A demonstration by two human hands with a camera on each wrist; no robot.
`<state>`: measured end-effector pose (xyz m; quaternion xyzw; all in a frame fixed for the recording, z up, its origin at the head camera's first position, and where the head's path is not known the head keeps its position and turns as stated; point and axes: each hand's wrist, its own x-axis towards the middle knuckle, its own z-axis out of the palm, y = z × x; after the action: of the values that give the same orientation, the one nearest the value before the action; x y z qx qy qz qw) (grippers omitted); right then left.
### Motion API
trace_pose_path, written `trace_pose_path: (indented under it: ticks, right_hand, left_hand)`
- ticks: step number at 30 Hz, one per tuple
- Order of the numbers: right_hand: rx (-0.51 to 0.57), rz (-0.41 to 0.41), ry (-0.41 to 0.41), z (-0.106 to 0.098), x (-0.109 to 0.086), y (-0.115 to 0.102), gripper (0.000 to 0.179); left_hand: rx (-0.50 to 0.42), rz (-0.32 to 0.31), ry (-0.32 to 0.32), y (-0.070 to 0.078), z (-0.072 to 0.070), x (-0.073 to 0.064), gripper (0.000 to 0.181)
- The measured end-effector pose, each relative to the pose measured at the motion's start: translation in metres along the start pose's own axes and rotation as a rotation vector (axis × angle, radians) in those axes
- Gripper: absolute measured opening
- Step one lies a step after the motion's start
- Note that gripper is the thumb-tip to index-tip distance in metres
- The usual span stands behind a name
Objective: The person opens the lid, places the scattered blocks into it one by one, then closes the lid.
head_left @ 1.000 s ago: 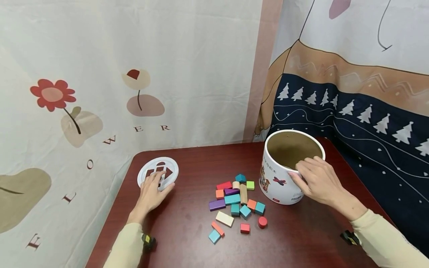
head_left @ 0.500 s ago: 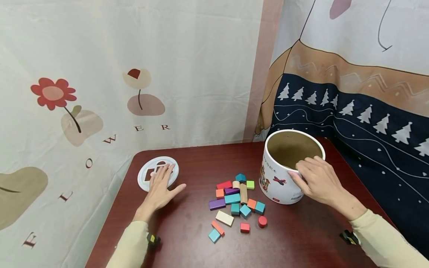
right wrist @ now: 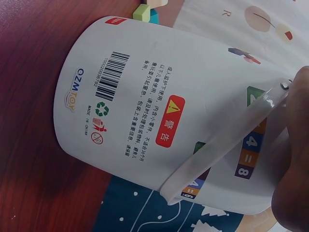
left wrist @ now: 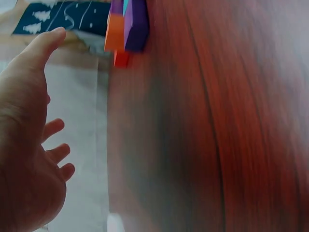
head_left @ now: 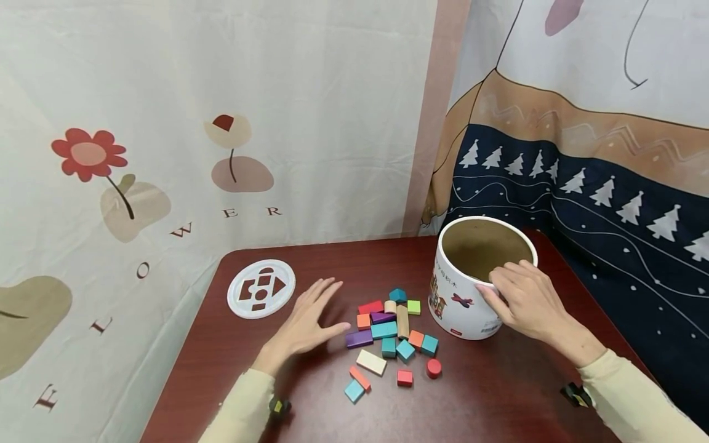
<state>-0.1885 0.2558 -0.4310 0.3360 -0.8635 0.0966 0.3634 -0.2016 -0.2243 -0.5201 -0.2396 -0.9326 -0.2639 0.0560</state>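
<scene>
My right hand grips the rim of a white bucket, fingers over the edge and thumb against the outer wall. The bucket stands upright on the table, and its visible inside is brown. In the right wrist view, printed labels and a white strap handle show on its side. My left hand hovers over the table, fingers spread and holding nothing. Its thumb points at a purple block on the left side of a group of colored toy blocks. A white lid with shaped cutouts lies beyond this hand.
Nearest me, a blue block, an orange block, a red block and a red cylinder lie apart from the main group. Printed curtains hang right behind the table.
My left hand has left the lid and moved right, toward the blocks, uncovering the lid's cutouts. The right hand and the bucket have stayed in place.
</scene>
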Motion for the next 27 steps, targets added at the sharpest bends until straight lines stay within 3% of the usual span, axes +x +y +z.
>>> trace_pose_path:
  ticks: [5,12,21,27]
  right_hand:
    - [0.004,0.001,0.002,0.0,-0.001,0.0,0.06]
    - [0.007,-0.001,0.012,0.001,-0.001,0.0,0.059]
    - [0.008,-0.007,0.029,0.002,-0.001,0.001,0.058]
    - [0.012,-0.003,0.031,0.002,-0.001,0.0,0.059]
  left_hand:
    - [-0.034,0.046,-0.063,0.016,0.011,0.007,0.092]
    - [-0.039,0.021,-0.163,0.03,0.023,0.011,0.087]
    - [-0.034,0.021,-0.188,0.035,0.033,0.013,0.075]
    - [-0.013,0.05,-0.173,0.035,0.038,0.016,0.061]
